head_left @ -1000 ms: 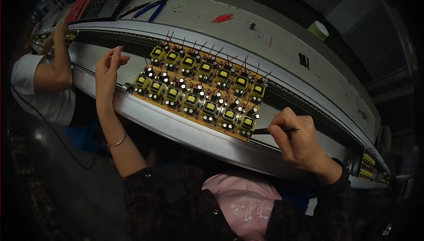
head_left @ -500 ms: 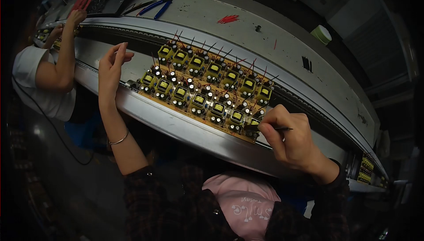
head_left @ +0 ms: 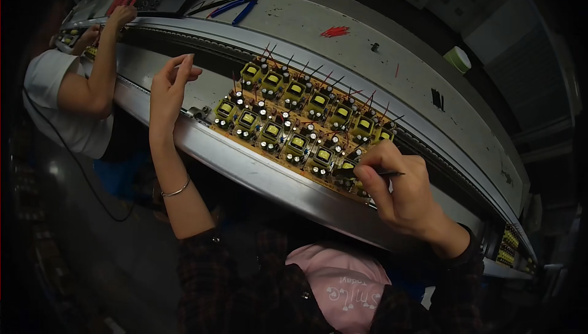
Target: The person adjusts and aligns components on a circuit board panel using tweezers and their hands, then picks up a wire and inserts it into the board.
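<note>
My right hand (head_left: pixel 398 190) pinches a thin dark tool that looks like tweezers (head_left: pixel 395 173), over the near right end of a circuit board panel (head_left: pixel 251 144). Fingers hide that corner of the panel, and the tool's tip is hard to make out. Yellow transformers (head_left: pixel 297 142), small capacitors and upright red and black wires stand in rows on the panel. My left hand (head_left: pixel 168 92) is raised beyond the panel's left end, holding nothing, fingers extended and a little apart.
The panel lies across the metal conveyor rails (head_left: pixel 257 175). On the shelf behind are blue-handled pliers (head_left: pixel 245 12), red wires (head_left: pixel 335 31), black wires (head_left: pixel 437 98) and a green-white roll (head_left: pixel 457 60). A co-worker (head_left: pixel 67 101) works at left; more boards (head_left: pixel 508 245) sit far right.
The view has shifted, so panel and shelf appear farther right. Against the panel, my right hand with the tweezers has moved slightly left. My left hand stays raised.
</note>
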`<state>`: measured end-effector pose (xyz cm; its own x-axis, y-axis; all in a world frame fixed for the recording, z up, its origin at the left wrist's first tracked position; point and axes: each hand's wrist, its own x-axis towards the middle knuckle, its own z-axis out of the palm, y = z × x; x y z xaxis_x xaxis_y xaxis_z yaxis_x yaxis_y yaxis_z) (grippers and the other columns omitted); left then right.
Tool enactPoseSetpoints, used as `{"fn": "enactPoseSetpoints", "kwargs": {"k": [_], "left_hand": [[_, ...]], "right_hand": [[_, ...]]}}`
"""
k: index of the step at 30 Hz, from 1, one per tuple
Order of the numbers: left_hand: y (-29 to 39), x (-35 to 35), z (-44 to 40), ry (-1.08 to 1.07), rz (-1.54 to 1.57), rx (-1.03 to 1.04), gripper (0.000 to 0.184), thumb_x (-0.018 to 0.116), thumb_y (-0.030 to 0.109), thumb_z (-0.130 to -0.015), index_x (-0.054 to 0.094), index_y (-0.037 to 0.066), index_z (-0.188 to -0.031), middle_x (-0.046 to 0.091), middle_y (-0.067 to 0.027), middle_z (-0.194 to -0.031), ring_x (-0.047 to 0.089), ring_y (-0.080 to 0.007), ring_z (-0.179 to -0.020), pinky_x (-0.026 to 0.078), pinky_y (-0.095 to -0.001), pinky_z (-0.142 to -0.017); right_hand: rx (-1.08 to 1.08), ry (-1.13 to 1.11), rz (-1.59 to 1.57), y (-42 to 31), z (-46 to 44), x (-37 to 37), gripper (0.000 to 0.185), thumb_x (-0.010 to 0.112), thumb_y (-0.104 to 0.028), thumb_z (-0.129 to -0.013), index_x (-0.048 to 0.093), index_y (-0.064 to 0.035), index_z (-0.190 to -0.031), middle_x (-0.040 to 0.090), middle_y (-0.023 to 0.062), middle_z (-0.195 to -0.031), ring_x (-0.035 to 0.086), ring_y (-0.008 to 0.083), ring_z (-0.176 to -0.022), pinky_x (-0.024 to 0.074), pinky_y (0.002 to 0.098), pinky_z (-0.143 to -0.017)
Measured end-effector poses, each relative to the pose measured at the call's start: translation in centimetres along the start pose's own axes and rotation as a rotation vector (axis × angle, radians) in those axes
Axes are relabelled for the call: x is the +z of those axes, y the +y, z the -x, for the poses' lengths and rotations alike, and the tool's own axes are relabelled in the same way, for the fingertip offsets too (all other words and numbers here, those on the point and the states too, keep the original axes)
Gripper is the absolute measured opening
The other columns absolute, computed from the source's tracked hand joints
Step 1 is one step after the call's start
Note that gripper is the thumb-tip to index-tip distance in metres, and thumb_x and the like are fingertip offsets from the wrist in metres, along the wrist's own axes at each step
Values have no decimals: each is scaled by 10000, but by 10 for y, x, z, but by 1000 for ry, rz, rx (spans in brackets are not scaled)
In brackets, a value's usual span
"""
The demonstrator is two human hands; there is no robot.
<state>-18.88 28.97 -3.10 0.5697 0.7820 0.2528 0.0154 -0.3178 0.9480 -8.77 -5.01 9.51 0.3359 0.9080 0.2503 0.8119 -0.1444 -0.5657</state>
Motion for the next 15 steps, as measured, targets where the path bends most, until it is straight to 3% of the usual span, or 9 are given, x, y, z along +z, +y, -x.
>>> {"fn": "enactPoseSetpoints", "kwargs": {"k": [7, 15], "left_hand": [[-2, -2, -1, 11, -14, -5, 417, 586, 352, -917, 638, -24, -1092, 683, -114, -836, 636, -168, -812, 466, -240, -734], [-1, -2, -3, -1, -7, -2, 405, 586, 362, -915, 647, 2, -1090, 683, -107, -831, 638, -165, -816, 446, -231, -702]], "right_hand": [[53, -20, -15, 0, -6, -1, 43, 551, -10, -870, 540, -2, -829, 518, 43, -676, 439, 139, -504, 375, 245, -490], [-27, -18, -25, -11, -27, 13, 44, 554, -30, -881, 542, -7, -845, 515, 40, -668, 448, 133, -504, 373, 247, -489]]}}
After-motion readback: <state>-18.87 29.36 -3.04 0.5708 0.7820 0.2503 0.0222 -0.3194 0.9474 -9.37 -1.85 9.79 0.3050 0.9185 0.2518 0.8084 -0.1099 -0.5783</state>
